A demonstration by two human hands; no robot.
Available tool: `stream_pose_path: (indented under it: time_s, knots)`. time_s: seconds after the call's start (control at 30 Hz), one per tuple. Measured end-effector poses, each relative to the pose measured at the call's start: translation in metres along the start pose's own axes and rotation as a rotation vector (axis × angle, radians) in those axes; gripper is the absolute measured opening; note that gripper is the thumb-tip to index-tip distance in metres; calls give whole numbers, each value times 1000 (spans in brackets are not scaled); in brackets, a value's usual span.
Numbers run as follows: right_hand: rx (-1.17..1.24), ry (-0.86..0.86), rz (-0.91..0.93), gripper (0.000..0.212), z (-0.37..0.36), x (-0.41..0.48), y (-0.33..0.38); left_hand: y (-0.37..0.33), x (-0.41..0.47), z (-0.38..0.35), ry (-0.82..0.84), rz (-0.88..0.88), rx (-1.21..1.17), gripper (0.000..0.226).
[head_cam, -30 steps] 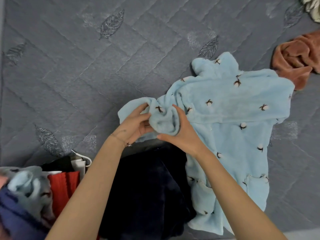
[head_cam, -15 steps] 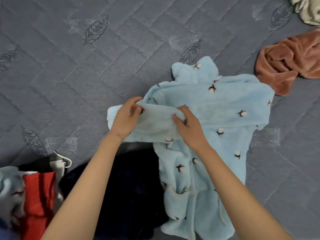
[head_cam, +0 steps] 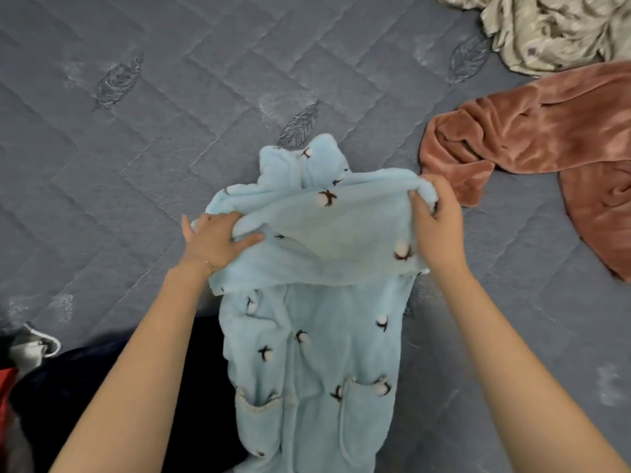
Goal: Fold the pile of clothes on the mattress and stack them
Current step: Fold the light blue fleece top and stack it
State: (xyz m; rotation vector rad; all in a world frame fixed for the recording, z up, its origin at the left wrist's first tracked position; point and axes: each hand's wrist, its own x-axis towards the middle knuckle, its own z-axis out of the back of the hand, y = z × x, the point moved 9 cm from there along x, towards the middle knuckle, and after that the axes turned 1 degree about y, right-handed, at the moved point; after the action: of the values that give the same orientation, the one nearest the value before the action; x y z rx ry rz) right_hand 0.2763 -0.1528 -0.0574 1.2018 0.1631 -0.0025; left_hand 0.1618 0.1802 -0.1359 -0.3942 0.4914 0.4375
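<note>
Light-blue fleece top [head_cam: 317,353] lay at centre frame on the grey quilted mattress [head_cam: 143,158], collar towards the top, two pockets towards the bottom edge; a band of it, probably a sleeve [head_cam: 327,240], drawn across the chest. Left hand [head_cam: 218,240] gripped the band's left end, fingers curled round the fabric; right hand [head_cam: 437,223] pinched the right end, fingers closed over the bunched edge. Judged mid-fold on this one garment: sleeve being brought in, body not yet doubled over.

Left to do, as far as visible: rust-pink velvet garment [head_cam: 546,138] rumpled at right, just beside the top; beige patterned cloth [head_cam: 553,29] crumpled at upper right; dark navy garment [head_cam: 102,387] loose at lower left, partly under the top; a red item [head_cam: 5,387] and a pale one [head_cam: 30,349] at the left edge, too cut off to judge. No finished stack in frame; task judged early.
</note>
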Motion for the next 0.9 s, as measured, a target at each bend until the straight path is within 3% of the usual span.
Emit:
stream_pose_path:
  time_s: [0.1, 0.23, 0.3, 0.4, 0.47, 0.6, 0.7, 0.8, 0.9]
  knots:
    - [7, -71, -89, 18, 32, 14, -27, -3, 1, 26, -169, 38, 71, 15]
    - [-85, -63, -206, 6, 38, 28, -67, -17, 7, 53, -388, 23, -269, 14]
    - [-97, -69, -251, 6, 35, 31, -80, -12, 13, 53, -347, 86, -453, 13]
    - [-92, -105, -308, 7, 37, 37, -92, 14, 16, 49, -316, 192, -321, 10]
    - [-114, -115, -330, 10, 38, 37, -97, 24, 15, 43, -252, 172, -430, 8]
    - [-97, -164, -371, 13, 41, 32, -105, 34, 14, 55, -223, 86, -740, 33]
    - [-45, -168, -394, 11, 39, 30, -109, 28, 19, 64, -184, -28, -639, 30]
    - [-22, -151, -437, 11, 30, 27, -113, 4, 24, 45, 49, -182, -516, 11]
    - [-18, -167, -452, 15, 25, 22, -116, -7, 26, 37, 9, -340, -337, 28]
